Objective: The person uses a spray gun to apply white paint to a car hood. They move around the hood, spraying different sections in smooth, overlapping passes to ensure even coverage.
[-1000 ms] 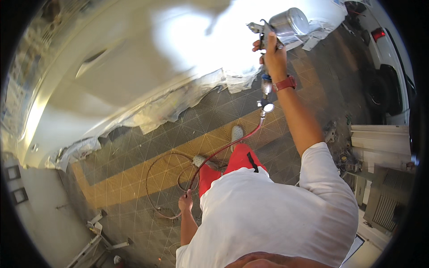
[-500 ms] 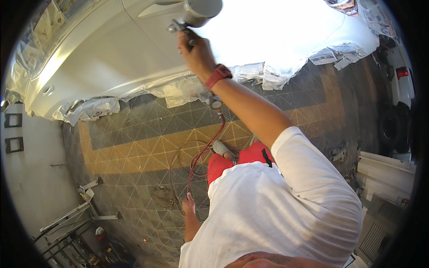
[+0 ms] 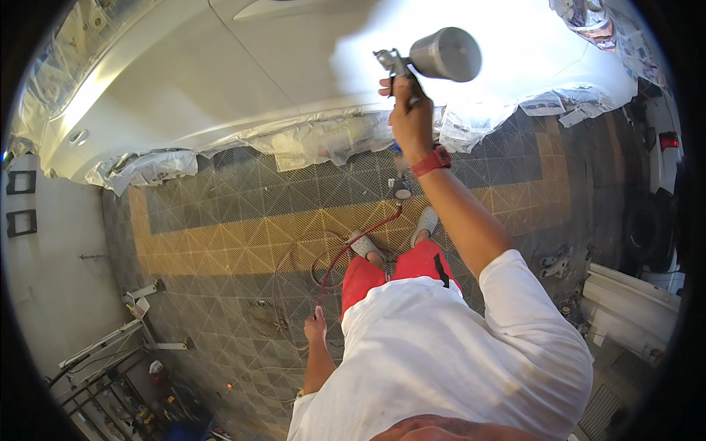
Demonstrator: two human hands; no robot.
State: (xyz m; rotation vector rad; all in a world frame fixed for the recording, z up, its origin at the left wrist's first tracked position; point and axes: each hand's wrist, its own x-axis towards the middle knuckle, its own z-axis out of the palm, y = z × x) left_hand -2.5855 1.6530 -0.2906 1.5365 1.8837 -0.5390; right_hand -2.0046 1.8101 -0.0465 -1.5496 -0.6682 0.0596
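My right hand (image 3: 412, 117) is wrapped round the handle of a spray gun (image 3: 398, 65), raised before a pale car body (image 3: 198, 81). The gun's round metal cup (image 3: 447, 55) sticks out to the right. A pressure gauge (image 3: 401, 189) hangs below my wrist, joined to a red air hose (image 3: 354, 241). That hose runs down to my left hand (image 3: 315, 326), which is closed on it beside my left hip. Bright light washes out the panel behind the cup.
Masking paper and film (image 3: 316, 140) line the car's lower edge. Tiled flooring (image 3: 220, 235) has a yellow band, with loops of hose on it. A metal frame rack (image 3: 110, 389) stands at lower left. White panels (image 3: 632, 305) and a dark tyre (image 3: 649, 231) are on the right.
My right hand has carried the spray gun to the right and slightly nearer along the car. The gauge and upper hose swung right with it. My left hand still holds the hose.
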